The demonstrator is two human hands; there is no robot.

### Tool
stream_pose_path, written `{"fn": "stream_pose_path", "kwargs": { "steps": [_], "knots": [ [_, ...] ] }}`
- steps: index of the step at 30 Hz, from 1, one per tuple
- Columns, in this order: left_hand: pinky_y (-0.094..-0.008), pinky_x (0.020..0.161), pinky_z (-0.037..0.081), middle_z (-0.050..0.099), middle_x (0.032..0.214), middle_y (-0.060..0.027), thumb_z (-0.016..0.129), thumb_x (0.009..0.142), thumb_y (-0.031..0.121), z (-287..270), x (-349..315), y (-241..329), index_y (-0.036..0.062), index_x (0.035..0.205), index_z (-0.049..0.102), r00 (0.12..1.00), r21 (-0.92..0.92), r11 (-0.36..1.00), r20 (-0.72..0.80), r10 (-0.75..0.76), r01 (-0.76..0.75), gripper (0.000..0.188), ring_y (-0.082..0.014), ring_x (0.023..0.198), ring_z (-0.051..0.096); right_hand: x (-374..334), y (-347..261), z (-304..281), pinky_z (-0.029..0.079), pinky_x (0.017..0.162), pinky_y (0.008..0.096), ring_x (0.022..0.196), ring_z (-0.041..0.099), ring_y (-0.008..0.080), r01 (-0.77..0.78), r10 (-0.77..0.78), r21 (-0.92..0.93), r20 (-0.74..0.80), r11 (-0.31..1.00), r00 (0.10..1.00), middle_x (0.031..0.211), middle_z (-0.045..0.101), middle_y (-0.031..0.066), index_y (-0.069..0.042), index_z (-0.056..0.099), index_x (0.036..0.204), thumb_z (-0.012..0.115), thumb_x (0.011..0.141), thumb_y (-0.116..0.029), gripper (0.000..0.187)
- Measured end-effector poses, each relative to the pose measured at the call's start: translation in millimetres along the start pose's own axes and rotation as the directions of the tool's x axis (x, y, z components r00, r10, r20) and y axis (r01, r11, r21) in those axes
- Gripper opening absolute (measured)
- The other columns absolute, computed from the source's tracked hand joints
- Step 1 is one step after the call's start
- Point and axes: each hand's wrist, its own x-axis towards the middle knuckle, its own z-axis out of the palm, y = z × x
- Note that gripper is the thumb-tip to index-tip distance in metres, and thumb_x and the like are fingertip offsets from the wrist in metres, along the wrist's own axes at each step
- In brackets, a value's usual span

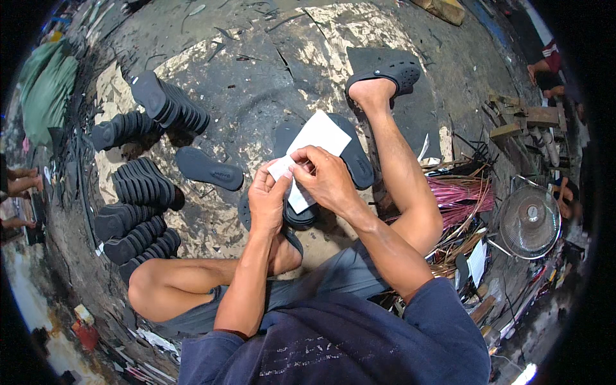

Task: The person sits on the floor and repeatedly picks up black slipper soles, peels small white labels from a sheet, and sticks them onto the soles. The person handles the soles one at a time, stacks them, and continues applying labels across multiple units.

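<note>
My left hand (pixel 267 196) and my right hand (pixel 324 179) meet in front of me, both closed with thumb and fingers pinching a white sheet of paper (pixel 323 136). Its larger part spreads up and to the right beyond my fingers, while a narrow end hangs below them. Under the paper lie black sandal soles (pixel 361 168), partly covered by it and my hands. One more loose black sole (pixel 210 169) rests on the floor left of my left hand.
Rows of stacked black soles (pixel 168 102) stand at the left, with more rows (pixel 142 183) nearer me. At the right are a bundle of pink strips (pixel 462 199), a round fan (pixel 531 217) and a wooden stand (pixel 529 122). Other people's limbs show at both edges.
</note>
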Motion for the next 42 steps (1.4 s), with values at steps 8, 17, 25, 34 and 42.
{"fn": "stream_pose_path", "kwargs": {
  "steps": [8,17,25,34,42],
  "knots": [
    [-0.0254,0.085,0.054,0.07,0.114,-0.0124,0.063,0.096,-0.001,-2.4,-0.4,1.8,-0.0041,0.128,0.054,0.997,0.103,0.992,-0.021,0.07,-0.068,0.034,-0.0141,0.1,0.067,-1.3,-8.5,5.1,0.056,0.068,0.0371,0.073,0.072,0.0285,0.001,-0.006,-0.091,-0.048,0.996,0.999,0.089,0.074,0.0136,-0.003,0.068,0.103,0.07,0.09,-0.021,0.022],
    [-0.0264,0.084,0.055,0.07,0.114,-0.0152,0.062,0.095,-0.003,-6.5,6.5,-4.3,-0.006,0.125,0.053,0.997,-0.026,0.999,-0.07,0.024,-0.026,0.032,-0.0144,0.097,0.068,5.0,1.3,-1.0,0.053,0.07,0.0259,0.082,0.064,0.0088,-0.005,0.024,0.196,-0.095,0.981,0.995,0.095,0.07,0.0047,-0.001,0.066,0.101,0.068,0.093,-0.009,0.012],
    [-0.0277,0.085,0.055,0.07,0.114,-0.0133,0.062,0.095,-0.003,-3.8,6.5,-3.9,-0.0052,0.128,0.054,0.999,-0.051,0.998,-0.019,0.026,-0.027,0.034,-0.0156,0.1,0.068,0.1,-4.1,5.7,0.054,0.072,0.0283,0.084,0.067,0.0126,0.227,-0.23,-0.211,0.007,0.951,0.973,0.096,0.07,0.0049,-0.004,0.052,0.125,0.065,0.093,-0.008,0.035],
    [-0.044,0.094,0.048,0.065,0.126,-0.0158,0.068,0.094,0.019,2.9,-3.9,-17.9,0.0028,0.099,0.073,0.946,0.789,0.523,0.276,0.17,-0.324,0.018,-0.0299,0.115,0.061,107.4,61.2,-1.1,0.049,0.069,0.0278,0.074,0.059,0.0108,-0.204,0.185,0.275,0.096,0.939,0.978,0.084,0.067,0.0044,0.0,0.045,0.126,0.072,0.09,-0.008,0.046],
    [-0.0608,0.117,0.024,0.028,0.156,-0.0336,0.067,0.093,0.025,6.1,-5.4,-36.7,0.0022,0.092,0.071,0.834,0.841,0.102,0.498,0.238,-0.531,0.023,-0.0592,0.146,0.012,123.9,94.9,32.4,0.051,0.081,0.0323,0.093,0.062,0.0176,0.184,-0.206,-0.154,-0.138,0.971,0.969,0.112,0.06,0.0125,-0.002,0.05,0.126,0.076,0.087,-0.011,0.048]
  ]
}}
